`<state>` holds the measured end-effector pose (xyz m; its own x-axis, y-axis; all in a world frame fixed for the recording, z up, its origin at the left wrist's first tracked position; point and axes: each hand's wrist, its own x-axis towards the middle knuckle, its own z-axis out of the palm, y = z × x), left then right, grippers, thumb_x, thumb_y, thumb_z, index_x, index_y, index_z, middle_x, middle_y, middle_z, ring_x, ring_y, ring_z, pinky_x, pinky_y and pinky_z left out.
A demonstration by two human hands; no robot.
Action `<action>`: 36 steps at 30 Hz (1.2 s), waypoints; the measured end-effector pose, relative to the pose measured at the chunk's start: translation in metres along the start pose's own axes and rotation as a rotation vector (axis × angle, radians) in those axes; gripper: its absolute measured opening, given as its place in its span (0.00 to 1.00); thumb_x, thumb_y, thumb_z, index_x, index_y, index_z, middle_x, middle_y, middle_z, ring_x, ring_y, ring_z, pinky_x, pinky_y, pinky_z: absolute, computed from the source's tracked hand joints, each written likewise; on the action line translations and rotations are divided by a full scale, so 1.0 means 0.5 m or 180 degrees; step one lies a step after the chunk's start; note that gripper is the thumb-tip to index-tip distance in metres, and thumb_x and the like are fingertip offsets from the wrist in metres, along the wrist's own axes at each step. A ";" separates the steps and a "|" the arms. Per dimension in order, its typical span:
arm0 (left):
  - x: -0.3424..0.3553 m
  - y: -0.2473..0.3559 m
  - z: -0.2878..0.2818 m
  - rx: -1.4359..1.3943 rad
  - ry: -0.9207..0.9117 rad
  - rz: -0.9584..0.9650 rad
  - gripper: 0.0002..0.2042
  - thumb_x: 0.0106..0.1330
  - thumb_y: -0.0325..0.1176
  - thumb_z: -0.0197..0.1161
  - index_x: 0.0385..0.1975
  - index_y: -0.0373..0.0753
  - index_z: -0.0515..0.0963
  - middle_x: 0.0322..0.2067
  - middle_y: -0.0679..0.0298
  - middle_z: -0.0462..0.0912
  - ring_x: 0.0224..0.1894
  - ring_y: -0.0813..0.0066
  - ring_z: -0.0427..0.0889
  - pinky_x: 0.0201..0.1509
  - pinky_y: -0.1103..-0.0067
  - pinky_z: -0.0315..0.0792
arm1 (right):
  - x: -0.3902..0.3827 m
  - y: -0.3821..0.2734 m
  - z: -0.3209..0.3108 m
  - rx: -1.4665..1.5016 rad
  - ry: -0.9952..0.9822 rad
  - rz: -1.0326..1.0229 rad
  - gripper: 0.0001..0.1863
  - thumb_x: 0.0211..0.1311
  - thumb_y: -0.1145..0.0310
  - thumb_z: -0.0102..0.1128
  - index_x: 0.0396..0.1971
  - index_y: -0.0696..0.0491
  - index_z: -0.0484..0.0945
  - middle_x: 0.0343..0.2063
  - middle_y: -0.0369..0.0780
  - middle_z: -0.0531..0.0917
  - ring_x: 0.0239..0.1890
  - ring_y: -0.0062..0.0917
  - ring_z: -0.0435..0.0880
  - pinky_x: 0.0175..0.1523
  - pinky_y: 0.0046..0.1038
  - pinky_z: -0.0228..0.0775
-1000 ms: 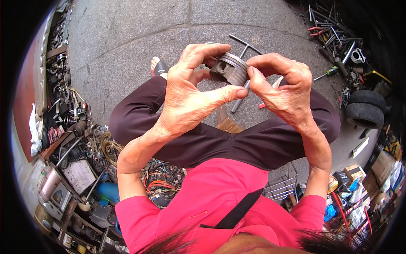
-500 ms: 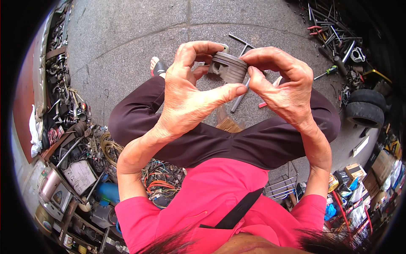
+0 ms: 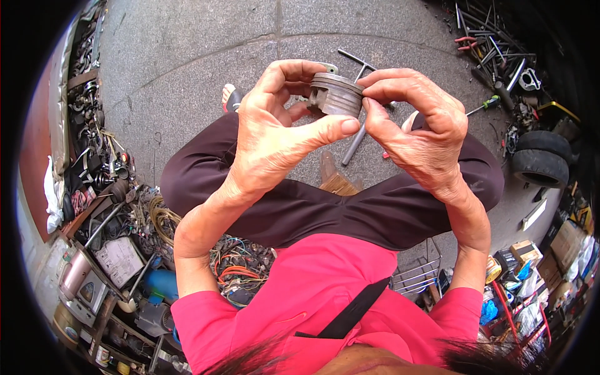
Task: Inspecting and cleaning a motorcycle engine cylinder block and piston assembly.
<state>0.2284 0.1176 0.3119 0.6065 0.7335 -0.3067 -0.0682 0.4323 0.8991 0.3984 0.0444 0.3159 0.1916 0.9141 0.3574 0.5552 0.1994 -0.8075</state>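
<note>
A worn grey metal piston (image 3: pixel 342 99) is held up in front of me, above the floor between my knees. Grooves ring its upper part, and a pin hole shows on its left side. My left hand (image 3: pixel 265 128) curls around the piston's left side, its fingers partly hidden behind and its thumb along the lower front. On the opposite side, my right hand (image 3: pixel 422 119) pinches the upper right edge with thumb and fingertips. Below and behind the piston lies a T-handle wrench (image 3: pixel 354 147) on the floor, partly covered by the piston and hands.
A wooden block (image 3: pixel 339 184) sits between my legs. At the right are piled hand tools (image 3: pixel 494 47), a green-handled screwdriver (image 3: pixel 490 103) and stacked small tyres (image 3: pixel 540 167). Tangled wires (image 3: pixel 240 272) and a wire rack (image 3: pixel 417 276) lie close behind me; scrap parts (image 3: pixel 87 150) line the left.
The piston has turned slightly in my fingers, so more of its grooved side faces me. My left thumb has drawn a little left, and my right hand has shifted slightly right.
</note>
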 end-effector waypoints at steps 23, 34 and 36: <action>-0.013 -0.014 0.007 0.3107 0.0584 0.2021 0.30 0.36 0.26 0.78 0.44 0.39 0.74 0.45 0.64 0.69 0.40 0.79 0.74 0.27 0.89 0.69 | -0.004 0.016 0.008 0.2190 -0.0105 0.1829 0.07 0.50 0.78 0.64 0.29 0.61 0.77 0.34 0.41 0.82 0.35 0.18 0.81 0.40 0.21 0.76; -0.010 -0.014 0.016 0.2700 0.0627 0.1646 0.30 0.39 0.24 0.76 0.47 0.38 0.71 0.50 0.63 0.63 0.42 0.80 0.74 0.26 0.91 0.67 | -0.002 0.007 0.009 0.2330 -0.0012 0.2096 0.09 0.49 0.79 0.62 0.32 0.61 0.74 0.34 0.40 0.82 0.35 0.18 0.81 0.42 0.20 0.76; -0.006 -0.020 0.013 0.2606 0.0603 0.1613 0.30 0.40 0.24 0.76 0.47 0.37 0.70 0.51 0.63 0.61 0.42 0.80 0.75 0.25 0.92 0.66 | 0.001 0.003 0.010 0.2090 -0.0058 0.2060 0.11 0.49 0.79 0.60 0.34 0.61 0.74 0.34 0.41 0.82 0.36 0.19 0.81 0.44 0.22 0.75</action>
<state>0.2325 0.1076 0.3061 0.5149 0.8349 0.1947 0.3284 -0.4018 0.8548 0.3953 0.0467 0.3126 0.2889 0.9215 -0.2595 -0.2274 -0.1973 -0.9536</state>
